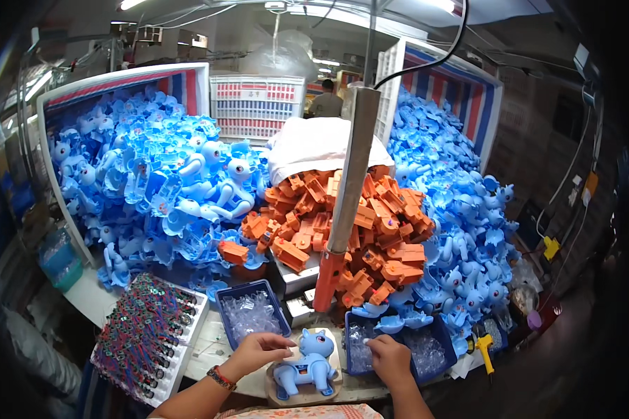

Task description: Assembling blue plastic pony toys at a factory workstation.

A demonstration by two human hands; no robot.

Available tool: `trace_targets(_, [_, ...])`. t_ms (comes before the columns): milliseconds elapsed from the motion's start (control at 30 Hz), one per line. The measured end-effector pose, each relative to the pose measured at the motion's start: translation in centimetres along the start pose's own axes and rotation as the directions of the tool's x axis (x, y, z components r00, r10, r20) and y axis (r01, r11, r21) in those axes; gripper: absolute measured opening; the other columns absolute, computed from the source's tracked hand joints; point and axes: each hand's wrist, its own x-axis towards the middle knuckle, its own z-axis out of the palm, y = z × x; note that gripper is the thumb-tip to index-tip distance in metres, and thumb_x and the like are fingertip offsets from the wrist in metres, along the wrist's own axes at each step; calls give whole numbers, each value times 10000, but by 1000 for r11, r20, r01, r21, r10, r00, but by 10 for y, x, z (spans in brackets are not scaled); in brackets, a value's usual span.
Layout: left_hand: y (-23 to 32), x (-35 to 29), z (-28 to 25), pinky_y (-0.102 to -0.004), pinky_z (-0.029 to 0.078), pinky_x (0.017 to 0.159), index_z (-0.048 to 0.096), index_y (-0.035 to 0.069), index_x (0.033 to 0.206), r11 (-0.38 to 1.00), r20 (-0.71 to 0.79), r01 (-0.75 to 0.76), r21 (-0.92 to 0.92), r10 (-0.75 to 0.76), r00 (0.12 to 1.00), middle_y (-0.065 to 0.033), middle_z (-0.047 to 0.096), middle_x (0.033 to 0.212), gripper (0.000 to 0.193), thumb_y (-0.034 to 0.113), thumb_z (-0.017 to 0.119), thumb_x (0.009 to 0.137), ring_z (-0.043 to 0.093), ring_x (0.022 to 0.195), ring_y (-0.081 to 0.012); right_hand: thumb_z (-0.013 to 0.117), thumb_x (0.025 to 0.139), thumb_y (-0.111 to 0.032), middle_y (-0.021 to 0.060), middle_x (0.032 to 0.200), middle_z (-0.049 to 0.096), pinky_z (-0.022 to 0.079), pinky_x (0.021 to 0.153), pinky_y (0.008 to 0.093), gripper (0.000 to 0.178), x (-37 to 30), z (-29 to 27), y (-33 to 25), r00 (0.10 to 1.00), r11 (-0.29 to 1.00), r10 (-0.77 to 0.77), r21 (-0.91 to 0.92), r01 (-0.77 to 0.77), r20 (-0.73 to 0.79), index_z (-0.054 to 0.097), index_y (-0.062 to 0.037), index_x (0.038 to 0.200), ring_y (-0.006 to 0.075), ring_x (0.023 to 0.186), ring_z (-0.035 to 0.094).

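A blue toy pony figure (310, 364) lies on a pale holder (273, 391) in front of me, with a dark opening and a bit of orange in its side. My left hand (256, 353) reaches to the pony from the left, fingers stretched out and thumb apart, by its neck and back; whether it touches is unclear. At the dark blue tray (353, 365) on the right, my right hand (391, 358) is closed in a pinch. A small clear piece (366, 341) shows at its fingertips. Similar clear plastic parts lie in the tray under it.
Blue pony shells (147, 167) heap up left and right; orange plastic boxes (391, 237) pile between them, behind a metal post (353, 167). Another tray of clear parts (251, 312) and a white tray of wired components (147, 328) stand left. A yellow tool (485, 353) hangs right.
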Motion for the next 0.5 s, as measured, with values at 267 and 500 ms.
trace_targets(267, [-5, -8, 7, -230, 518, 673, 732, -36, 915, 943, -133, -112, 314, 161, 978, -69, 715, 816, 149, -2, 739, 771, 657, 743, -113, 680, 815, -228, 59, 841, 648, 521, 581, 390, 138, 10, 19, 7, 998, 999, 29, 38, -26, -64, 718, -97, 836, 284, 687, 650])
trace_targets(500, [-6, -4, 17, -252, 544, 727, 687, -64, 904, 972, -111, -109, 207, 134, 985, -110, 715, 849, 171, -120, 679, 742, 691, 771, -166, 605, 778, -51, 43, 879, 618, 514, 601, 407, 215, 3, 13, 4, 989, 990, 133, 62, -129, -68, 686, -128, 962, 293, 718, 643])
